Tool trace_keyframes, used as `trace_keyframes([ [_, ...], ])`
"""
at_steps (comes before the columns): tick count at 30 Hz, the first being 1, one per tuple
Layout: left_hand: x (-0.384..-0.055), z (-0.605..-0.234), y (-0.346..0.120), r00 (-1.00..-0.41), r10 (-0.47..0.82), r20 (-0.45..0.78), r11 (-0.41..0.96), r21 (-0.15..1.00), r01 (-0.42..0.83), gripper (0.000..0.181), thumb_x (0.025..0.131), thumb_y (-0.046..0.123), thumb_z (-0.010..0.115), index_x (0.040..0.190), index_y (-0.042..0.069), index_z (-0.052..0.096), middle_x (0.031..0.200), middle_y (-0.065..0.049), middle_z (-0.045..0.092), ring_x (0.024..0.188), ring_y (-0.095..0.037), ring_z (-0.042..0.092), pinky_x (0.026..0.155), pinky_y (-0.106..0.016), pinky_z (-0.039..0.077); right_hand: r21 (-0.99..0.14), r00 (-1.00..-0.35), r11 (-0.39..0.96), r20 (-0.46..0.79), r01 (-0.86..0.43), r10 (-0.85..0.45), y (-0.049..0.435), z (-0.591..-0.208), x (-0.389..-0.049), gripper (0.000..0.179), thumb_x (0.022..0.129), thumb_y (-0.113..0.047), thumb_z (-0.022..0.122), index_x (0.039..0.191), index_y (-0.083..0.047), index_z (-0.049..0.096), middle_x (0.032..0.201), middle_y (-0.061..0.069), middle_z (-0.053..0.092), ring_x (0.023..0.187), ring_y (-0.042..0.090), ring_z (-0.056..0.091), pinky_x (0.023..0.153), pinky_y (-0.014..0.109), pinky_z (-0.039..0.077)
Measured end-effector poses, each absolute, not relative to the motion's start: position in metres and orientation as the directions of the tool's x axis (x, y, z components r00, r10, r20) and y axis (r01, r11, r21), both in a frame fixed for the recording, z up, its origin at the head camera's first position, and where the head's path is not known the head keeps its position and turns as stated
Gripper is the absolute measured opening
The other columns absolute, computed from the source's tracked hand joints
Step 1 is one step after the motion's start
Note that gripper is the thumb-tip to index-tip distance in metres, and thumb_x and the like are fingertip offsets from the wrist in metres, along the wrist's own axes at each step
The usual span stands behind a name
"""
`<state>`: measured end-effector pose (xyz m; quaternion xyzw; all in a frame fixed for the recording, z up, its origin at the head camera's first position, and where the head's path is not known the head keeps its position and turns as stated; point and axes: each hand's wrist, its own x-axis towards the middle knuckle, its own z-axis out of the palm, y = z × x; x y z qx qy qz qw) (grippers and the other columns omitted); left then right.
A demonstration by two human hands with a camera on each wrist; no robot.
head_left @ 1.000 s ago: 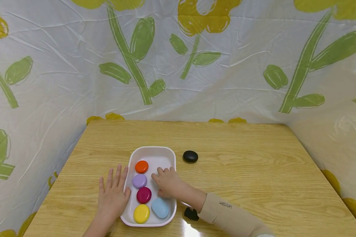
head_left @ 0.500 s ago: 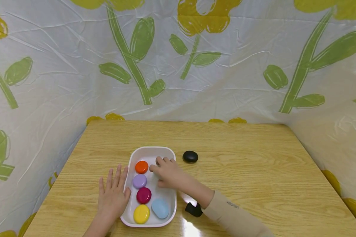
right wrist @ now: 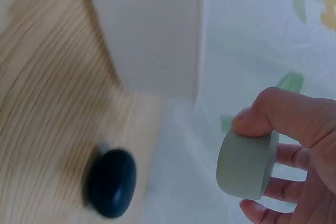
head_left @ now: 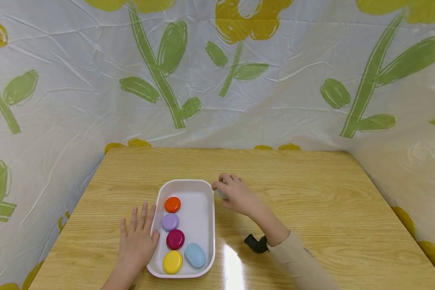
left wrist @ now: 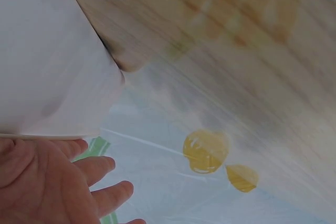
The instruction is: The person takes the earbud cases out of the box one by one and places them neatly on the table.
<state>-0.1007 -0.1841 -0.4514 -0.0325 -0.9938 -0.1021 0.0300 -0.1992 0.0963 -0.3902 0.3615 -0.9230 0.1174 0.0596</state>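
Just outside the upper right rim of the white tray [head_left: 197, 209], the right hand [head_left: 239, 197] pinches a pale green block [right wrist: 244, 166], its thumb on one side and its fingers on the other. From the head view only a sliver of the block shows beneath those fingers; the right wrist view shows it held above the level of the wooden table [head_left: 311, 189], with a black stone [right wrist: 111, 183] lying on the wood near it.

The left hand [head_left: 135, 243] is well apart from the block, across the tray along its left side, fingers straight and spread, thumb at the rim, holding nothing. Between the two hands, within the tray, orange [head_left: 172, 204], lavender [head_left: 170, 222], crimson [head_left: 175, 239] and yellow [head_left: 172, 262] pieces run down the left side, nearest the left hand, while a light blue piece [head_left: 195, 255] lies at the lower right, beside the yellow one.
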Motion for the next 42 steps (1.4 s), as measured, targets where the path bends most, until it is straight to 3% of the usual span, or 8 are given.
trace_keyframes([
  [7, -0.100, -0.451, -0.184, -0.997, 0.057, 0.059, 0.978, 0.196, 0.068, 0.061, 0.088, 0.025, 0.048, 0.144, 0.008, 0.028, 0.149, -0.017, 0.020, 0.135, -0.040, 0.011, 0.106, -0.061, 0.004, -0.198, -0.800, 0.775, 0.148, -0.601, -0.582, 0.132, -0.404, -0.207, 0.037, 0.073, 0.003, 0.067, 0.104, -0.015, 0.060, 0.110, 0.009, 0.048, 0.098, 0.035, 0.048, 0.078, 0.052, 0.042],
  [17, -0.100, -0.449, -0.183, -0.997, 0.053, 0.054, 0.979, 0.194, 0.063, 0.062, 0.088, 0.025, 0.048, 0.144, 0.009, 0.027, 0.150, -0.017, 0.019, 0.136, -0.040, 0.011, 0.106, -0.061, 0.005, -0.169, -0.855, 0.838, 0.084, -0.518, -0.512, 0.167, -0.428, -0.215, 0.036, 0.072, 0.008, 0.068, 0.098, -0.015, 0.060, 0.108, 0.008, 0.048, 0.096, 0.034, 0.046, 0.079, 0.056, 0.040],
  [25, -0.098, -0.450, -0.182, -0.997, 0.050, 0.056, 0.977, 0.203, 0.061, 0.061, 0.088, 0.025, 0.048, 0.144, 0.008, 0.027, 0.150, -0.017, 0.019, 0.136, -0.040, 0.010, 0.106, -0.061, 0.005, -0.159, -0.859, 0.848, 0.005, -0.506, -0.512, 0.176, -0.449, -0.221, 0.039, 0.071, 0.010, 0.069, 0.097, -0.018, 0.061, 0.109, 0.007, 0.048, 0.101, 0.034, 0.046, 0.082, 0.057, 0.039],
  [42, -0.096, -0.455, -0.181, -0.998, 0.045, 0.044, 0.978, 0.200, 0.053, 0.062, 0.089, 0.025, 0.047, 0.144, 0.009, 0.026, 0.150, -0.016, 0.018, 0.136, -0.040, 0.009, 0.106, -0.061, 0.005, -0.238, -0.857, 0.835, -0.022, -0.496, -0.515, 0.179, -0.457, -0.223, 0.044, 0.071, 0.017, 0.063, 0.098, -0.018, 0.060, 0.113, 0.009, 0.050, 0.105, 0.035, 0.047, 0.085, 0.058, 0.036],
])
